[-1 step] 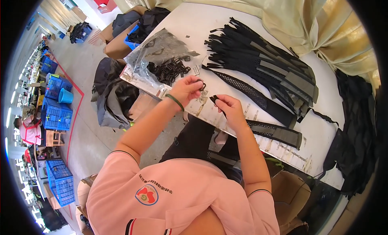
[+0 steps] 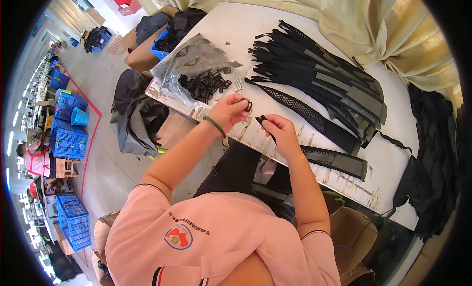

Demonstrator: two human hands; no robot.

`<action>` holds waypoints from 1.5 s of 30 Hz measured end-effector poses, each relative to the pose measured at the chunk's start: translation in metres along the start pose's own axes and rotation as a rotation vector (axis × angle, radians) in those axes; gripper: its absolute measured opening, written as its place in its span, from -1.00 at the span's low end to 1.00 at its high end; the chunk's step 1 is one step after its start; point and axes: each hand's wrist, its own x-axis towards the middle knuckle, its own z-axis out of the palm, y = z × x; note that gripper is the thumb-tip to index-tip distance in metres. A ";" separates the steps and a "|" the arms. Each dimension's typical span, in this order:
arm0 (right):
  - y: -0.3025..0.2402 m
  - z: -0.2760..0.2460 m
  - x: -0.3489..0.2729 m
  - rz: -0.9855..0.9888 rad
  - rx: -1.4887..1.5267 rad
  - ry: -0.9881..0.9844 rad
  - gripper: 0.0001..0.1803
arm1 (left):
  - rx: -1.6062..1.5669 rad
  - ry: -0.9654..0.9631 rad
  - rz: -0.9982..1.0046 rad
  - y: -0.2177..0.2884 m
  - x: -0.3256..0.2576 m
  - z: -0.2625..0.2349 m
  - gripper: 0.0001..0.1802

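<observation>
Head view: left fingers [image 2: 240, 107] pinched together on black buckle [image 2: 250, 106], its loop jutting rightward past fingertips. Right fingers [image 2: 271, 124] pinched on black strap end [image 2: 260, 120], tip poking out leftward, near buckle, gap between. Loose buckle pile [image 2: 202, 86] on table [image 2: 236, 35], beyond left fingers, beside plastic bag [image 2: 189, 57].

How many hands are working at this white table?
2: the left hand holds a black buckle by the table; the right hand, to its right, pinches a black strap.

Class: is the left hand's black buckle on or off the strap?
Off: a gap separates the black buckle from the strap end in the right hand.
</observation>
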 end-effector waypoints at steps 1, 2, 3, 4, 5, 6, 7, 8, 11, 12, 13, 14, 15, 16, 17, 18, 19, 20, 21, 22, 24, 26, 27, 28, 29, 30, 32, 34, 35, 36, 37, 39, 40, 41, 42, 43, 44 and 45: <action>-0.004 -0.001 -0.003 -0.012 0.038 -0.015 -0.85 | -0.095 -0.028 -0.033 -0.006 -0.003 0.007 -0.85; -0.006 -0.002 -0.006 -0.001 0.054 -0.031 -0.85 | -0.191 -0.055 -0.065 -0.010 -0.006 0.012 -0.87; -0.005 -0.003 -0.008 0.002 0.053 -0.026 -0.85 | -0.193 -0.057 -0.070 -0.013 -0.008 0.016 -0.87; -0.005 -0.005 -0.010 0.013 0.085 -0.037 -0.85 | -0.213 -0.081 -0.091 -0.015 -0.010 0.019 -0.87; -0.005 -0.007 -0.012 0.024 0.117 -0.047 -0.84 | -0.233 -0.105 -0.113 -0.017 -0.013 0.023 -0.87; -0.004 -0.009 -0.014 0.025 0.116 -0.044 -0.84 | -0.243 -0.110 -0.142 -0.018 -0.015 0.026 -0.86; -0.004 -0.011 -0.016 0.030 0.156 -0.046 -0.84 | -0.244 -0.111 -0.144 -0.020 -0.016 0.027 -0.86; -0.004 -0.012 -0.017 0.035 0.197 -0.049 -0.84 | -0.264 -0.142 -0.163 -0.023 -0.017 0.026 -0.85; -0.003 -0.015 -0.019 0.046 0.231 -0.054 -0.85 | -0.307 -0.200 -0.208 -0.030 -0.019 0.028 -0.84; -0.004 -0.015 -0.020 0.046 0.233 -0.054 -0.85 | -0.331 -0.228 -0.232 -0.032 -0.019 0.029 -0.84; -0.006 -0.014 -0.022 0.062 0.251 -0.075 -0.85 | -0.331 -0.227 -0.232 -0.033 -0.018 0.029 -0.84; -0.008 -0.014 -0.023 0.078 0.269 -0.096 -0.85 | -0.344 -0.230 -0.240 -0.035 -0.018 0.029 -0.84; -0.009 -0.013 -0.023 0.079 0.270 -0.097 -0.85 | -0.356 -0.233 -0.247 -0.036 -0.017 0.030 -0.83; -0.010 -0.014 -0.024 0.089 0.257 -0.120 -0.85 | -0.356 -0.233 -0.249 -0.036 -0.017 0.031 -0.83; -0.011 -0.014 -0.025 0.100 0.244 -0.143 -0.85 | -0.361 -0.264 -0.259 -0.036 -0.017 0.033 -0.84; -0.012 -0.015 -0.025 0.100 0.244 -0.142 -0.85 | -0.366 -0.296 -0.269 -0.036 -0.017 0.034 -0.84; -0.013 -0.015 -0.025 0.092 0.246 -0.154 -0.86 | -0.367 -0.295 -0.269 -0.037 -0.017 0.034 -0.84; -0.013 -0.015 -0.025 0.084 0.247 -0.167 -0.86 | -0.373 -0.319 -0.279 -0.038 -0.015 0.033 -0.83; -0.015 -0.015 -0.025 0.085 0.247 -0.168 -0.86 | -0.378 -0.344 -0.288 -0.039 -0.015 0.034 -0.83; -0.016 -0.015 -0.026 0.078 0.256 -0.149 -0.87 | -0.379 -0.344 -0.290 -0.039 -0.015 0.035 -0.83; -0.017 -0.015 -0.026 0.072 0.266 -0.129 -0.88 | -0.400 -0.360 -0.314 -0.039 -0.015 0.039 -0.82; -0.016 -0.016 -0.026 0.067 0.311 -0.156 -0.89 | -0.402 -0.384 -0.305 -0.044 -0.012 0.036 -0.82; -0.016 -0.016 -0.027 0.068 0.313 -0.156 -0.89 | -0.405 -0.409 -0.295 -0.046 -0.011 0.034 -0.82; -0.016 -0.017 -0.027 0.069 0.218 -0.156 -0.89 | -0.404 -0.408 -0.298 -0.046 -0.010 0.036 -0.82; -0.016 -0.017 -0.027 0.069 0.124 -0.155 -0.90 | -0.401 -0.367 -0.288 -0.046 -0.010 0.039 -0.83; -0.018 -0.017 -0.028 0.070 0.127 -0.153 -0.90 | -0.398 -0.327 -0.278 -0.046 -0.010 0.041 -0.84; -0.026 -0.011 -0.032 0.023 -0.044 -0.129 -0.90 | -0.382 -0.324 -0.287 -0.041 -0.012 0.042 -0.86; -0.029 -0.011 -0.034 -0.133 -0.262 -0.094 -0.90 | -0.362 -0.319 -0.299 -0.038 -0.013 0.041 -0.88; -0.031 -0.012 -0.035 -0.291 -0.478 -0.057 -0.90 | -0.339 -0.329 -0.298 -0.038 -0.013 0.041 -0.89; -0.034 -0.011 -0.037 -0.290 -0.476 -0.058 -0.90 | -0.316 -0.340 -0.296 -0.037 -0.013 0.041 -0.90; -0.038 -0.010 -0.039 -0.334 -0.490 -0.022 -0.90 | -0.316 -0.339 -0.298 -0.037 -0.012 0.041 -0.90; -0.038 -0.008 -0.040 -0.377 -0.502 0.013 -0.89 | -0.300 -0.380 -0.299 -0.037 -0.011 0.042 -0.90; -0.036 -0.008 -0.040 -0.389 -0.503 0.050 -0.89 | -0.300 -0.381 -0.300 -0.038 -0.010 0.042 -0.90; -0.034 -0.007 -0.040 -0.400 -0.503 0.087 -0.89 | -0.305 -0.382 -0.304 -0.039 -0.009 0.041 -0.90; -0.033 -0.006 -0.040 -0.400 -0.503 0.088 -0.89 | -0.310 -0.383 -0.308 -0.039 -0.008 0.041 -0.89; -0.032 -0.005 -0.040 -0.464 -0.577 0.122 -0.89 | -0.310 -0.382 -0.310 -0.039 -0.008 0.042 -0.89; -0.031 -0.004 -0.040 -0.528 -0.651 0.155 -0.89 | -0.342 -0.367 -0.321 -0.039 -0.009 0.043 -0.88; -0.031 -0.004 -0.040 -0.527 -0.650 0.156 -0.89 | -0.374 -0.350 -0.332 -0.039 -0.009 0.044 -0.87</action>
